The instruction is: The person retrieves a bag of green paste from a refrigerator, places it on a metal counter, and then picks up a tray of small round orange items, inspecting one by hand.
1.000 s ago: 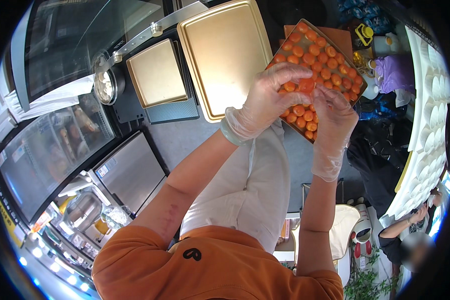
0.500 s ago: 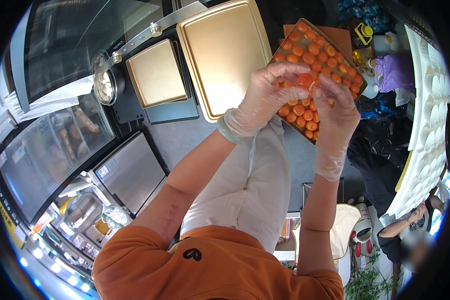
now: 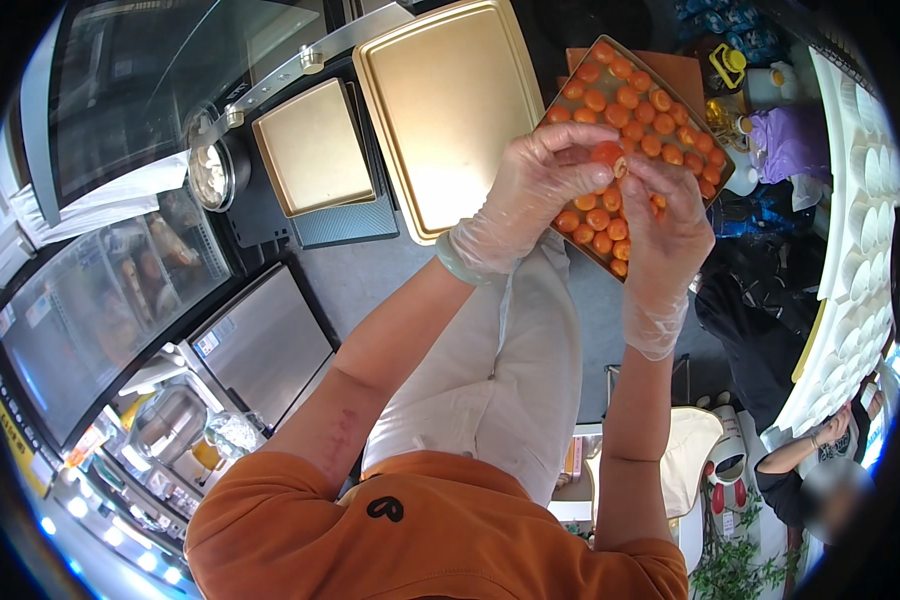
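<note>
Orange balls (image 3: 626, 97) dot this tray (image 3: 607, 84); above it, left hand (image 3: 530, 192) pinches one held ball (image 3: 606, 152), right hand's (image 3: 668, 212) fingertips by its pale bit (image 3: 620, 168) (can't tell if they're gripping). I'd squeeze lightly so nothing squashes.

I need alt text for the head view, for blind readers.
The left hand, gloved in clear plastic, holds a small glossy orange ball, the likewise gloved right hand at its side, above a rectangular metal tray of orange balls. A gold rectangular tray lies left.
</note>
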Demonstrator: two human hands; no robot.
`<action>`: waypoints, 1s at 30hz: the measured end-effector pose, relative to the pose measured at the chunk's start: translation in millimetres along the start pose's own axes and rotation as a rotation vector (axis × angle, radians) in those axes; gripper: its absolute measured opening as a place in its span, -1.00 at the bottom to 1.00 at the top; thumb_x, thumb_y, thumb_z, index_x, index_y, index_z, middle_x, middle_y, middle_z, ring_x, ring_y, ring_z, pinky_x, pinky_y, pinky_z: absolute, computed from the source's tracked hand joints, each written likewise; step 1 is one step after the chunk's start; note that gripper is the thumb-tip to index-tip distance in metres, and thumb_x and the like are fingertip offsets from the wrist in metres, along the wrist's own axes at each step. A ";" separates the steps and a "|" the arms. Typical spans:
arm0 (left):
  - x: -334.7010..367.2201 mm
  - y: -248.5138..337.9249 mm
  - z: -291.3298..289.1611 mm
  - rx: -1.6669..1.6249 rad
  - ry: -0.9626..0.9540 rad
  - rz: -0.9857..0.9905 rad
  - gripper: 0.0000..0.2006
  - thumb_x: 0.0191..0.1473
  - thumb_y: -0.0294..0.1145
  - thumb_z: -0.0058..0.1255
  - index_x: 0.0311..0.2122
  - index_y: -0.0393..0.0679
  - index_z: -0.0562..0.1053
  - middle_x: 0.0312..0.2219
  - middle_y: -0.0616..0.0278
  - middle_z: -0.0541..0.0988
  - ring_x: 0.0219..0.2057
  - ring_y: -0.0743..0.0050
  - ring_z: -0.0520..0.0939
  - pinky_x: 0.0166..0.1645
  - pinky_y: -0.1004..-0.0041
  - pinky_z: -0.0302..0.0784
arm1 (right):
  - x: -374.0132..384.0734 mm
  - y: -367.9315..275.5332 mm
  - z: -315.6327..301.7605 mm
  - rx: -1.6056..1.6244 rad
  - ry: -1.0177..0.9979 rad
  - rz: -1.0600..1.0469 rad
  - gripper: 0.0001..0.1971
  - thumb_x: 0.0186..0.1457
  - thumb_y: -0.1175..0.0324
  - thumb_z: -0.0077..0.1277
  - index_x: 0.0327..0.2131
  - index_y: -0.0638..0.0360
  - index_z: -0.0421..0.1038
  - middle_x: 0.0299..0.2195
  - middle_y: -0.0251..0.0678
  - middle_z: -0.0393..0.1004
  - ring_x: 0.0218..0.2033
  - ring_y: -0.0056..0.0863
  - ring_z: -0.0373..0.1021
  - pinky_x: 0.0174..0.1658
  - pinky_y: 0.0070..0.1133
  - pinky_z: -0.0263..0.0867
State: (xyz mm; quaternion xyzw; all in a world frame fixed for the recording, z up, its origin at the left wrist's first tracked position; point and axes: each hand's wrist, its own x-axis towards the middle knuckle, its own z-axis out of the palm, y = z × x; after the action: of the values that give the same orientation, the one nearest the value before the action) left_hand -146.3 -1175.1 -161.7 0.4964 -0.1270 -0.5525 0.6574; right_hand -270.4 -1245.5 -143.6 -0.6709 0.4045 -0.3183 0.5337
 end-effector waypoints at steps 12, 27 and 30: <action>3.1 -5.3 -6.3 -0.030 -0.005 -0.013 -0.63 0.04 -0.37 0.16 -0.04 -0.22 0.43 -0.19 0.29 0.55 -0.15 0.61 0.52 0.04 0.54 0.40 | -1.2 0.0 1.6 -0.058 0.023 -0.086 -0.75 -0.09 0.61 0.14 -0.26 0.20 0.51 -0.31 -0.32 0.47 -0.27 -0.50 0.40 -0.19 -0.61 0.31; 3.9 -0.9 -11.2 -0.006 -0.091 -0.137 -0.64 0.07 -0.30 0.13 -0.05 -0.23 0.43 -0.15 0.28 0.54 -0.14 0.57 0.52 0.02 0.53 0.42 | 3.3 5.6 -2.6 -0.159 0.067 -0.003 -0.85 -0.08 0.61 0.14 -0.36 0.21 0.50 -0.37 -0.31 0.49 -0.31 -0.47 0.41 -0.20 -0.59 0.30; 5.0 -4.7 -12.8 -0.025 -0.097 -0.131 -0.64 0.09 -0.28 0.10 -0.03 -0.23 0.42 -0.16 0.28 0.54 -0.14 0.55 0.52 0.01 0.52 0.43 | 2.1 5.7 -4.0 -0.137 0.049 -0.013 -0.84 -0.05 0.60 0.13 -0.32 0.22 0.50 -0.35 -0.30 0.49 -0.29 -0.48 0.41 -0.17 -0.61 0.29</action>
State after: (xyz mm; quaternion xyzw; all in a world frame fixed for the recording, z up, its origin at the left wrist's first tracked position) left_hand -138.2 -1172.3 -173.4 0.4683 -0.1190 -0.6193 0.6189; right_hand -274.0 -1249.7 -148.2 -0.7006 0.4337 -0.3097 0.4744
